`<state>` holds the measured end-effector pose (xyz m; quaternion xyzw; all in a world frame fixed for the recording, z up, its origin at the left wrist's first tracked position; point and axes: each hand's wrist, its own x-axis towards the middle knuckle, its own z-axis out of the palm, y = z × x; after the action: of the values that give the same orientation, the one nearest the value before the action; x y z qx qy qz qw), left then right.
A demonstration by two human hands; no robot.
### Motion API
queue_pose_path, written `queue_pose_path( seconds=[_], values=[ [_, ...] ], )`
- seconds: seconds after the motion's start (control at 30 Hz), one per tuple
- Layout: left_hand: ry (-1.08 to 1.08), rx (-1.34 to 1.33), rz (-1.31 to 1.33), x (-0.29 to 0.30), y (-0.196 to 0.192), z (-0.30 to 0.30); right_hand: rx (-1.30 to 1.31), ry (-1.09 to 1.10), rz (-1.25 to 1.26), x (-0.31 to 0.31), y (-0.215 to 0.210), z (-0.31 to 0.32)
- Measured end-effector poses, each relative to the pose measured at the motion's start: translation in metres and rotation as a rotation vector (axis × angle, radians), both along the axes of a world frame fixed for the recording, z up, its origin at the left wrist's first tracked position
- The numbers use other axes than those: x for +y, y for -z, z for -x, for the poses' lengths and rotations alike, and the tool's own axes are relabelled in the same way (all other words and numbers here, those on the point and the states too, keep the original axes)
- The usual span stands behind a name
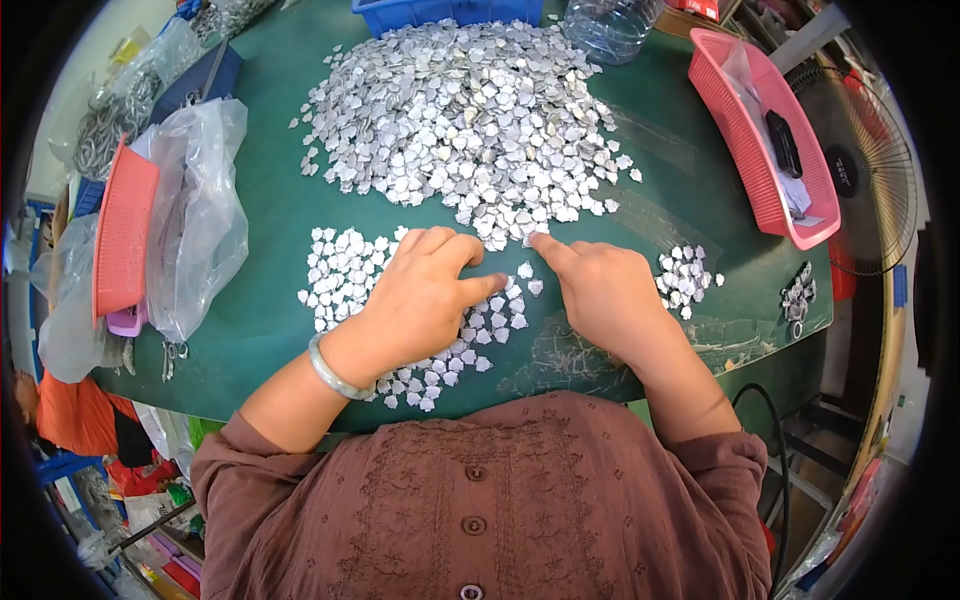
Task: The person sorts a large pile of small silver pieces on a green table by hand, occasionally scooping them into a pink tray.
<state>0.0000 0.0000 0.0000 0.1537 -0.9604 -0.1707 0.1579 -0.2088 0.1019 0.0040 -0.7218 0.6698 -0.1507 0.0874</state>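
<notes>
A big heap of small silvery, flat, scallop-edged metal pieces [450,120] lies across the far middle of the green table. My left hand [425,280] rests over a spread layer of the same pieces [340,270], its thumb stretched to the right and its other fingers bent; nothing shows in its grip. At the heap's near edge, the outstretched index finger of my right hand [605,290] touches a piece, while its other fingers curl under, partly hidden. A couple of loose pieces [530,280] lie between the hands. A pale bangle [335,370] circles my left wrist.
A smaller cluster of pieces [685,278] lies right of my right hand, with metal rings [798,295] near the table's edge. Pink basket [740,130] and fan [865,165] stand right; red basket [122,235] and plastic bag [200,220] left; blue bin [440,14] behind the heap.
</notes>
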Motion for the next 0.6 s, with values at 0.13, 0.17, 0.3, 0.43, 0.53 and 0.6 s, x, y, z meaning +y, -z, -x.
queue_pose_path(
  seconds=[0.13,0.17,0.3,0.43,0.53,0.6],
  values=[
    [-0.008,0.017,-0.037,-0.005,0.001,-0.006,0.025,-0.067,-0.140,0.002,-0.004,0.003],
    [-0.034,0.041,-0.054,-0.007,0.001,-0.008,0.022,-0.105,-0.144,0.001,-0.005,0.003],
    [-0.108,0.045,-0.017,-0.010,0.002,0.001,-0.015,-0.053,-0.060,-0.009,-0.005,-0.002],
    [-0.095,0.020,-0.021,-0.010,0.005,0.001,0.039,-0.037,-0.072,-0.011,-0.004,-0.002],
    [-0.069,0.045,-0.012,-0.010,0.005,-0.002,0.038,-0.063,-0.064,-0.009,-0.007,0.000],
    [-0.062,0.042,-0.010,-0.010,0.004,-0.003,0.020,-0.071,-0.055,-0.009,-0.007,-0.001]
  ],
)
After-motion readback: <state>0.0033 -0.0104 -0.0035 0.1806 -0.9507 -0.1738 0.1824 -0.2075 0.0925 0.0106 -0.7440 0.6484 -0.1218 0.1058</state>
